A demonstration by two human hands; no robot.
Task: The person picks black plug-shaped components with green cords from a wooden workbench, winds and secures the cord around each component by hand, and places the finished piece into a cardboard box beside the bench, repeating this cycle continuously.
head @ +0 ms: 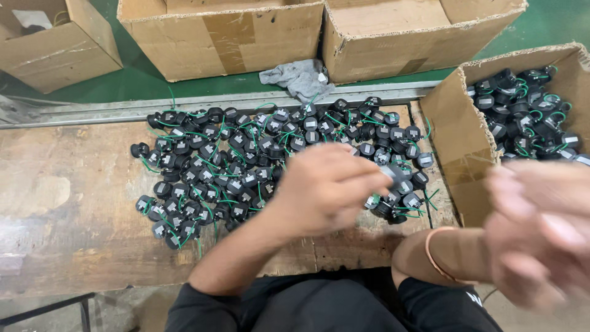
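A big heap of small round black parts with green wires (246, 160) covers the worn wooden bench (67, 203). My left hand (326, 187) hovers over the right side of the heap. It is blurred, with its fingers curled around what looks like one black part (389, 174) at the fingertips. My right hand (541, 230) is close to the camera at the lower right, in front of a cardboard box, and heavily blurred. I cannot make out anything in it. A thin bangle (433, 252) sits on that wrist.
An open cardboard box (452, 132) at the right holds several more of the same black parts (528, 107). Three larger cardboard boxes (227, 40) stand behind the bench on a green floor. A grey rag (298, 77) lies by a metal rail (123, 107).
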